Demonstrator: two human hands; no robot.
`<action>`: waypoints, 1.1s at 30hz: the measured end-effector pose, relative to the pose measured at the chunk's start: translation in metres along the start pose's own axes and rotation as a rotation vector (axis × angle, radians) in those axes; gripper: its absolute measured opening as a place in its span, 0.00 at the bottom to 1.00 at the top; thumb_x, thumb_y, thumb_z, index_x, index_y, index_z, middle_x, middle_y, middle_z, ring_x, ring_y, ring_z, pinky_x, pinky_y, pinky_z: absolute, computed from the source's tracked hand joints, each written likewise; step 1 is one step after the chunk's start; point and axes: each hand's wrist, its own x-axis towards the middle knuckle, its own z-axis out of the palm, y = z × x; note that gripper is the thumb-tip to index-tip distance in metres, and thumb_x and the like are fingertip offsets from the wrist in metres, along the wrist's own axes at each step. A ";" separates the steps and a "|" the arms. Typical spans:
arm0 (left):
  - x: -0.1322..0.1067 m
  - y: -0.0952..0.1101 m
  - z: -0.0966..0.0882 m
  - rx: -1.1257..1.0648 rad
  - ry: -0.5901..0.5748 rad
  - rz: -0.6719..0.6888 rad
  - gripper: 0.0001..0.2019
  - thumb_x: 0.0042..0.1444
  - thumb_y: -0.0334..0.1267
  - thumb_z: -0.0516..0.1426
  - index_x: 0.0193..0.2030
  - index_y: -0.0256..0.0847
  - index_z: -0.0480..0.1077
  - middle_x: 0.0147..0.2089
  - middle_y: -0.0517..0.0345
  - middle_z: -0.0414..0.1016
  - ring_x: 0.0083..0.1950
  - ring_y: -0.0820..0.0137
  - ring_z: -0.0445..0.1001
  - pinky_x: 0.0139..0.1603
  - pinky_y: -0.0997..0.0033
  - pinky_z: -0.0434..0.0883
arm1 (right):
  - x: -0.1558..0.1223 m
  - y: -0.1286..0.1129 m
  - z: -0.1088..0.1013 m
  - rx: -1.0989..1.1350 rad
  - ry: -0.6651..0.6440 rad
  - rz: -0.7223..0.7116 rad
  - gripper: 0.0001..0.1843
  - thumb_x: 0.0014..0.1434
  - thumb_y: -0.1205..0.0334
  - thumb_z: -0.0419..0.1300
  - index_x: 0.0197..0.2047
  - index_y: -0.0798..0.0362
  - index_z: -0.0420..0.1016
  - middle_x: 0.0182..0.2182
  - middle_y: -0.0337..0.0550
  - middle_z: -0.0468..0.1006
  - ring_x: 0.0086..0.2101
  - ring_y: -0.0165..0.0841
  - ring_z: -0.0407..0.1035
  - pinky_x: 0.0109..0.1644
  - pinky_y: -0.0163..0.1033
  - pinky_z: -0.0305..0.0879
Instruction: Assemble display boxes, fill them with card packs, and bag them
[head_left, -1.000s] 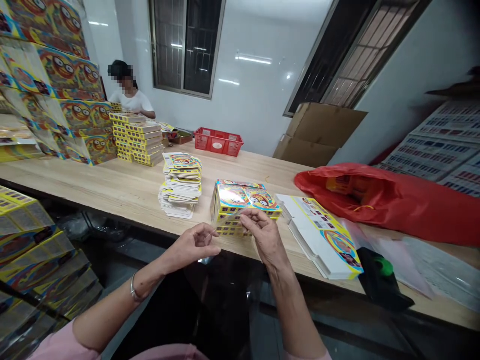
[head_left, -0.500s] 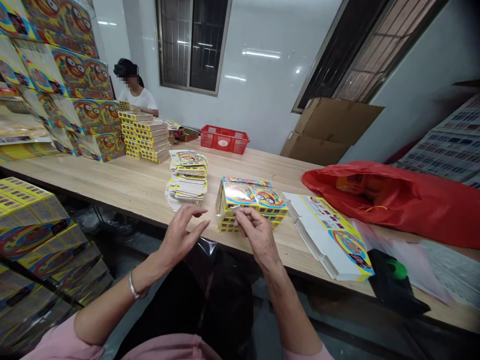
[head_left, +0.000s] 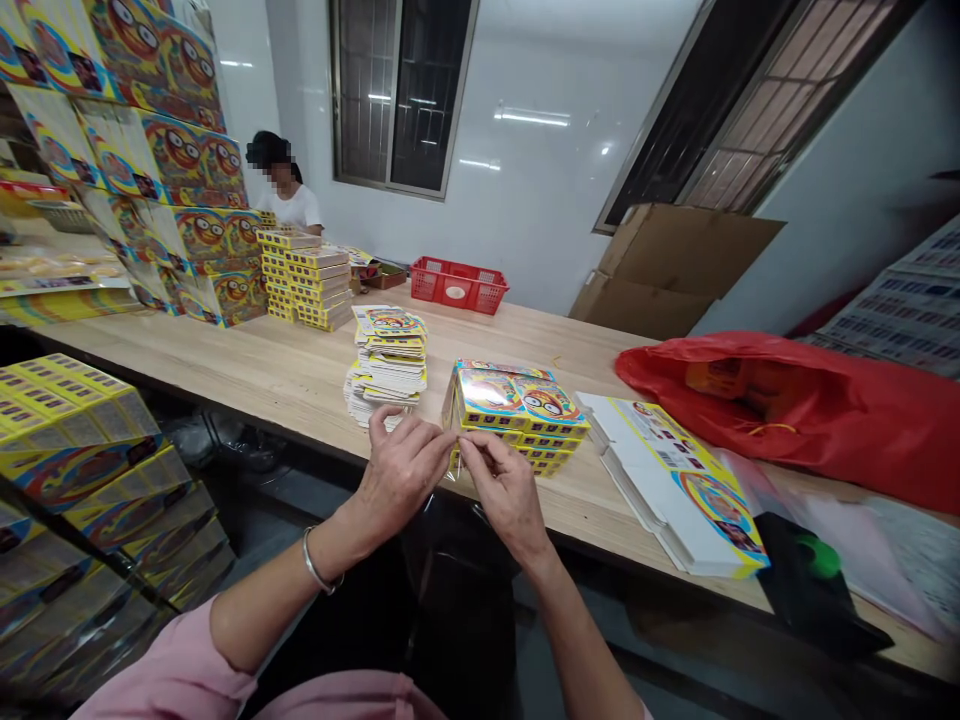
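My left hand (head_left: pixel 401 475) and my right hand (head_left: pixel 506 500) meet at the near left corner of a bundle of yellow printed boxes (head_left: pixel 517 405). Their fingertips pinch a thin clear plastic film (head_left: pixel 451 468), which wraps that corner of the bundle. A silver bangle (head_left: pixel 315 562) circles my left wrist. Left of my hands stands a loose pile of printed cards (head_left: pixel 386 365), close to my left fingers. To the right lies a flattened yellow and white carton (head_left: pixel 675 480), untouched.
The work surface is a pale wooden table (head_left: pixel 315 370). A red plastic bag (head_left: pixel 780 410) lies at its right, near a black and green object (head_left: pixel 814 585). Stacked printed boxes (head_left: pixel 75 460) fill the left. A seated co-worker (head_left: pixel 292 200) is beyond a red basket (head_left: pixel 457 285).
My left hand has moved right and closed, its fingers now meeting my right hand at the bundle's corner. The head view has also shifted slightly.
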 end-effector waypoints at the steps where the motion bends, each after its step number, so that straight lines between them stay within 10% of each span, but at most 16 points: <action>1: 0.001 0.000 0.000 0.002 0.005 0.005 0.08 0.66 0.31 0.53 0.45 0.40 0.74 0.36 0.58 0.80 0.38 0.66 0.74 0.58 0.52 0.55 | -0.001 0.000 0.000 -0.019 0.000 -0.010 0.11 0.63 0.57 0.58 0.35 0.51 0.79 0.26 0.39 0.77 0.27 0.31 0.70 0.33 0.36 0.67; 14: 0.009 -0.019 0.002 -0.194 0.129 -0.374 0.07 0.61 0.35 0.55 0.31 0.42 0.71 0.30 0.60 0.76 0.38 0.67 0.74 0.64 0.50 0.56 | -0.010 0.004 -0.002 0.065 0.036 0.051 0.11 0.63 0.54 0.59 0.35 0.51 0.78 0.28 0.41 0.78 0.27 0.32 0.72 0.34 0.36 0.69; 22: 0.012 -0.019 -0.011 -1.084 -0.514 -0.626 0.19 0.65 0.53 0.52 0.46 0.40 0.74 0.36 0.57 0.76 0.40 0.68 0.74 0.45 0.69 0.69 | -0.008 0.012 -0.011 0.211 -0.021 0.097 0.15 0.61 0.52 0.62 0.46 0.51 0.78 0.28 0.40 0.77 0.30 0.32 0.73 0.37 0.36 0.72; 33: 0.012 -0.011 -0.009 -1.022 -0.456 -0.670 0.16 0.59 0.51 0.59 0.35 0.38 0.73 0.30 0.61 0.71 0.33 0.73 0.68 0.36 0.74 0.65 | -0.009 0.010 -0.012 0.222 0.014 0.150 0.13 0.58 0.51 0.63 0.36 0.52 0.77 0.23 0.38 0.76 0.25 0.30 0.71 0.31 0.35 0.69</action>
